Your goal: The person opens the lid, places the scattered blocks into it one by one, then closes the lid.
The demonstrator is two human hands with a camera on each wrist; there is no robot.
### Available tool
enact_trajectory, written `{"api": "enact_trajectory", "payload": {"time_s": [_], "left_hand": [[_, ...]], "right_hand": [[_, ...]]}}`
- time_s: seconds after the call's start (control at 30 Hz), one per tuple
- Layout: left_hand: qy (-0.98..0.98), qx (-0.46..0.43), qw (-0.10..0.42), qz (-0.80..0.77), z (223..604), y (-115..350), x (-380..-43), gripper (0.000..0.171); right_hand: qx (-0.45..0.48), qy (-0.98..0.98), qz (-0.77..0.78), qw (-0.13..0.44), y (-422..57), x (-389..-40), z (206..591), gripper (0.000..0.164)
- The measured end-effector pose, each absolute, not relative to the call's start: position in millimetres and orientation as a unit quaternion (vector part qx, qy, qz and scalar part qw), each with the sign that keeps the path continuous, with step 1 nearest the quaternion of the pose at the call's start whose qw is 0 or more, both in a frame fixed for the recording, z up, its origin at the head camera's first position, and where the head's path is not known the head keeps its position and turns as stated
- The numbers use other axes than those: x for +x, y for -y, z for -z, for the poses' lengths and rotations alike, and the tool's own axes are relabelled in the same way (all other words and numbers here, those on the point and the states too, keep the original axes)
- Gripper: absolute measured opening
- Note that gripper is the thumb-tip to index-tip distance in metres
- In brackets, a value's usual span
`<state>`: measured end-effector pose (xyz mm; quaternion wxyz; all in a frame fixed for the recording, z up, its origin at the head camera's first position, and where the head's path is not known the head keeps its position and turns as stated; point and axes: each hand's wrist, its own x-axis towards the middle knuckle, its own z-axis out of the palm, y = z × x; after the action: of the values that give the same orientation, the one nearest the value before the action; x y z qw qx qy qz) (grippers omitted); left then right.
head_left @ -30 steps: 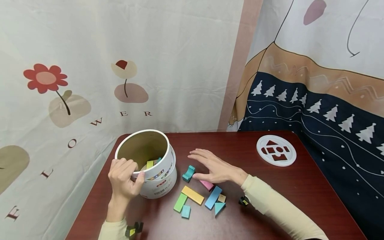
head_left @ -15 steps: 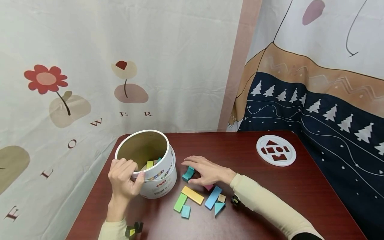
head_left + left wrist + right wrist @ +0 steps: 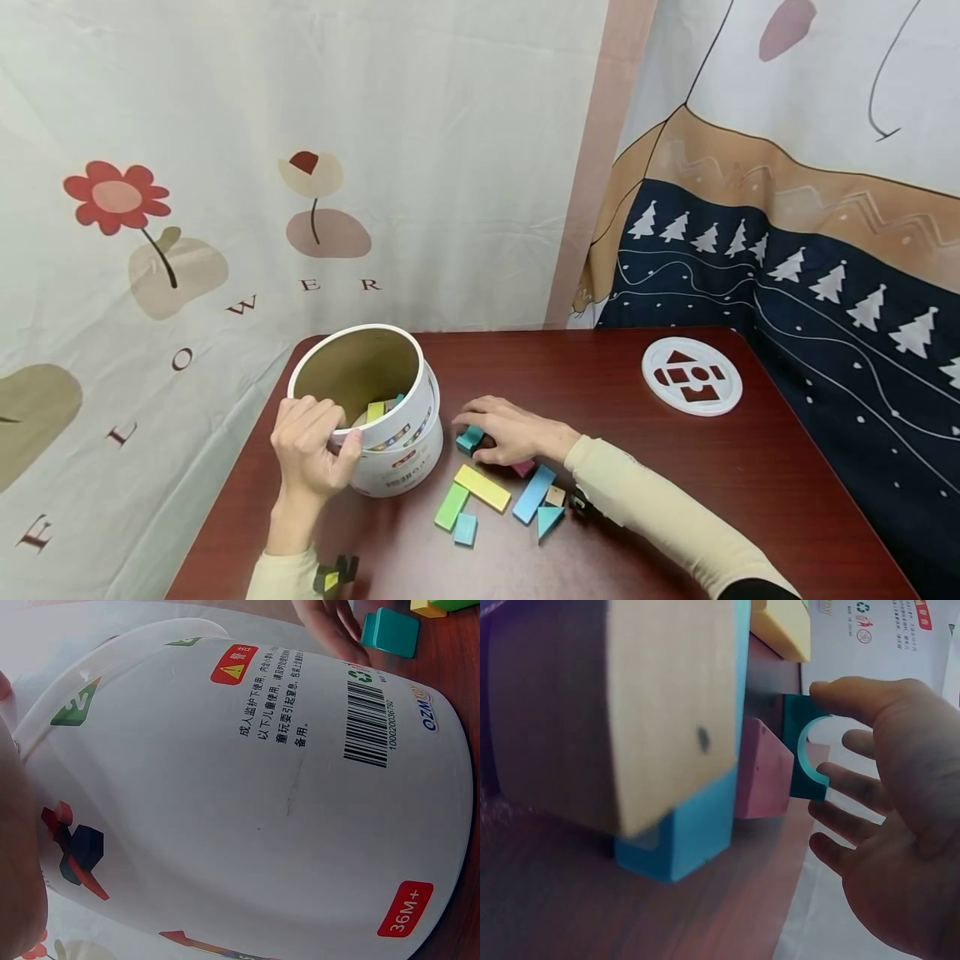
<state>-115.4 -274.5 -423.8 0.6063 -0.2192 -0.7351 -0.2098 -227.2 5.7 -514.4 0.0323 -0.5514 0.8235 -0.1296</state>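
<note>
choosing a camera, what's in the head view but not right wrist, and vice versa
Head only: the left hand gripping the white bucket, and the cut-out disc. Right wrist only: the palm side of the right hand and a dark mark on the wooden block. Both: right hand, white bucket, teal block, pink block, wooden block.

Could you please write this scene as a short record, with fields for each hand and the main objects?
Left hand: grips rim of white bucket
Right hand: over teal arched block, thumb and fingers spread about it; firm hold not confirmable
Bucket: upright, open, some blocks inside
Other loose blocks: pink block, long yellow block, green block, small light-blue block, long blue block, natural-wood block, teal triangular block
Lid: white shape-sorter lid, flat on table
</note>
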Motion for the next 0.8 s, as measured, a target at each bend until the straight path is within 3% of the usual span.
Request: {"api": "enact_trajectory", "payload": {"time_s": [0.8], "left_hand": [[0.731,-0.222,0.609,0.213,421.7,272.9,-115.0,0.027]], "right_hand": [[-0.535,-0.84,0.092,0.018,-4.6,-227.5,518.5,0.032]]}}
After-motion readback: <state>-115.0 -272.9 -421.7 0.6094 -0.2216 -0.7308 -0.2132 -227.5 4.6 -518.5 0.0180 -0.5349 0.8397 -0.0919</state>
